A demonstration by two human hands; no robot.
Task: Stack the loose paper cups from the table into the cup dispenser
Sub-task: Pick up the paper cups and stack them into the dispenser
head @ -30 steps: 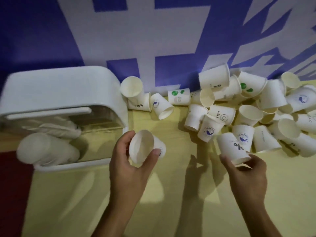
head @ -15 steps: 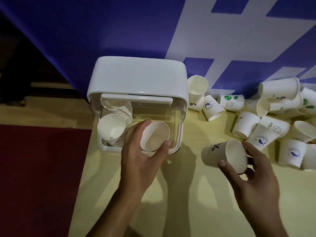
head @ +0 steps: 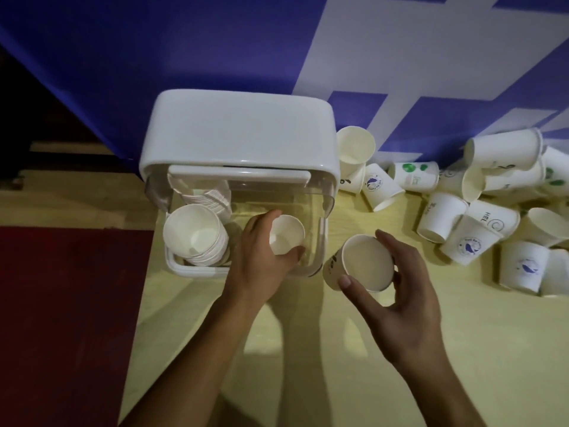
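While the left hand (head: 261, 257) grips a cup (head: 288, 234) inside the dispenser (head: 237, 131) at centre frame, we should set it down level; the right hand (head: 403, 303) grasps the next cup (head: 368, 261).

We cannot read the small prints on the loose cups (head: 443, 220), and their heap runs off the right edge. The left grip (head: 261, 257) covers the near side of the cup (head: 286, 234) inside the dispenser (head: 237, 134), so we cannot tell whether it rests on the floor there. The right grip (head: 403, 306) hides the base of the second cup (head: 366, 261). Both forearms are cut off below.
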